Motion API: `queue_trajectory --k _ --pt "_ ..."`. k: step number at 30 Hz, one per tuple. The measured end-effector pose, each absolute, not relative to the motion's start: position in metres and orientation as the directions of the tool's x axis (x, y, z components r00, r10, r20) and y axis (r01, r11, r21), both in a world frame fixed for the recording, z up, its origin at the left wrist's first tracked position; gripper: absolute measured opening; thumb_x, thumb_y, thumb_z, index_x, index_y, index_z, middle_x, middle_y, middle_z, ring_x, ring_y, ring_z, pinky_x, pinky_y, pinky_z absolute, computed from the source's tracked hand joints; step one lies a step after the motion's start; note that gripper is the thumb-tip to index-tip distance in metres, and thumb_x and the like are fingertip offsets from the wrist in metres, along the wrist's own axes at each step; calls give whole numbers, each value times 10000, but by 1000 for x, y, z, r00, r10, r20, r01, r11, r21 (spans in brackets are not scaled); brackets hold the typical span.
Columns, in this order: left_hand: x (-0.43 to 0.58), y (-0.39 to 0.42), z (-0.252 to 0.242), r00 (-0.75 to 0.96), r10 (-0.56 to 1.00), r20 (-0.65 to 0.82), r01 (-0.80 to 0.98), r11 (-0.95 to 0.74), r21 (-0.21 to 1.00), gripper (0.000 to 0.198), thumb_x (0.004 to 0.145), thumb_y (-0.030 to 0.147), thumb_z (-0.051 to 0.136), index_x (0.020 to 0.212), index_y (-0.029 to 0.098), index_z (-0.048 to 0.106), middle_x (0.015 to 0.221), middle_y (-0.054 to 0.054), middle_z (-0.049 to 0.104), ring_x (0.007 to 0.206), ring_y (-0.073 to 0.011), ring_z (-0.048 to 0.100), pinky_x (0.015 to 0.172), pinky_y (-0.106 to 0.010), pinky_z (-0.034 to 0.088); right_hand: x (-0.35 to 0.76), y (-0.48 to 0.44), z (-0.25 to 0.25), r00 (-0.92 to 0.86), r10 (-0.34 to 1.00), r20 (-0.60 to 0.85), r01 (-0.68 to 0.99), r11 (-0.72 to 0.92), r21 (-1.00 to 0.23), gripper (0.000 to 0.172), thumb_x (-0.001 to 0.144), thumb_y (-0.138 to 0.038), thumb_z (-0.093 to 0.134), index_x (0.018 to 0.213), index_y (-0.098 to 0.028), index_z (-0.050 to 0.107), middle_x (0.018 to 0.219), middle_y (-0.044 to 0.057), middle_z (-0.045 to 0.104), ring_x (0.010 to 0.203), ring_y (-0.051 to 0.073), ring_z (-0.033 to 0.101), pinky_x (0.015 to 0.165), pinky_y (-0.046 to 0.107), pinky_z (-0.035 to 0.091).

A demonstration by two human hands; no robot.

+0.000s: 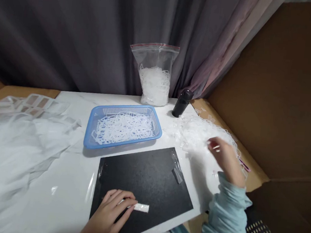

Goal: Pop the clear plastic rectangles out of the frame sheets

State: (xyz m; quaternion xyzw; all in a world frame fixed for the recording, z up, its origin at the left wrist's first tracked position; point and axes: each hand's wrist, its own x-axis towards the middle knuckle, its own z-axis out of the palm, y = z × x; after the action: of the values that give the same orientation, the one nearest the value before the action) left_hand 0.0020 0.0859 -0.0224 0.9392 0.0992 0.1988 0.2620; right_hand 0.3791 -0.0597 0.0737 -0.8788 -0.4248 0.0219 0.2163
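Clock centre: black mat (138,174). At 9–10 o'clock, thin white sheets (7,153) spread loosely on table (64,190). At 11, blue basket (88,131) w/ white loops (126,126) inside. At 8, L hand (113,210), fingers bent & close together over white strip (142,207); can't tell if pinching or just pressing. Strip lies on mat near 6, bare end poking out toward 3. Looks light, thin, bendy, prob. slick; best hold is that bare end, by its edges, w/o creasing. At 12, clear bag (158,57), part-filled w/ similar loops. At 1, black bottle (181,104). Btwn 1 & 2, white pile (198,130), prob. v. light & tangly, best taken from its edge. At 2, R hand (225,157) by pile, fingertips curled narrow; blurred, so can't tell if holding anything.
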Motion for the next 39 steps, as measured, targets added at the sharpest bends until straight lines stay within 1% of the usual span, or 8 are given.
queue_trajectory --k 2,5,8,12,22,26,31,39 --pt "3 86 -21 897 291 331 71 -837 543 158 941 167 539 1009 254 651 943 14 702 866 -140 651 805 -270 468 392 -70 96 655 669 350 755 -560 -341 427 887 -294 529 1287 -146 545 1312 204 561 1193 352 547 993 521 431" --pt "3 86 -19 901 301 313 82 -826 558 156 949 181 531 1000 258 657 933 10 704 846 -144 652 793 -263 481 390 -84 106 564 645 516 816 -528 -233 478 926 -341 507 1380 -195 490 1417 166 499 1290 361 489 1037 520 411" --pt "3 85 -17 897 309 315 87 -823 561 160 956 193 524 997 259 663 943 7 702 853 -146 649 799 -259 488 370 -92 91 587 731 348 808 -501 -310 348 943 -383 506 1231 -203 578 1186 138 643 1016 303 642 861 443 510" --pt "2 85 -17 894 312 321 89 -827 555 162 957 202 522 994 260 668 949 7 701 858 -147 647 794 -255 494 329 -86 56 411 901 -141 739 -419 -528 211 929 -373 557 1042 -203 608 963 85 671 857 230 648 769 358 520" --pt "1 83 -15 913 320 252 132 -818 560 159 973 243 513 998 278 667 979 14 700 876 -156 654 788 -273 510 288 -53 17 301 935 -188 756 -354 -551 170 723 -35 617 713 -203 637 669 -26 651 604 129 598 582 210 459" --pt "-1 83 -12 918 319 237 147 -827 543 187 983 264 494 1022 295 674 999 18 712 902 -160 671 819 -267 525 330 -56 36 437 899 -18 778 -389 -494 124 706 -82 614 663 -193 650 632 -2 663 575 155 610 588 248 476" --pt "-9 87 -7 882 326 339 115 -849 516 212 998 284 468 1068 314 666 1001 32 721 905 -139 690 834 -215 535 375 -77 77 660 581 476 751 -530 -394 392 923 -347 423 1188 -127 611 1291 209 606 1169 329 576 965 471 429" --pt "-39 109 7 745 538 394 314 -805 504 190 987 349 501 1050 307 675 1016 24 718 949 -142 687 855 -212 518 350 -98 39 723 401 563 682 -545 -487 263 786 -467 555 746 -207 559 652 27 615 571 196 582 566 295 435"
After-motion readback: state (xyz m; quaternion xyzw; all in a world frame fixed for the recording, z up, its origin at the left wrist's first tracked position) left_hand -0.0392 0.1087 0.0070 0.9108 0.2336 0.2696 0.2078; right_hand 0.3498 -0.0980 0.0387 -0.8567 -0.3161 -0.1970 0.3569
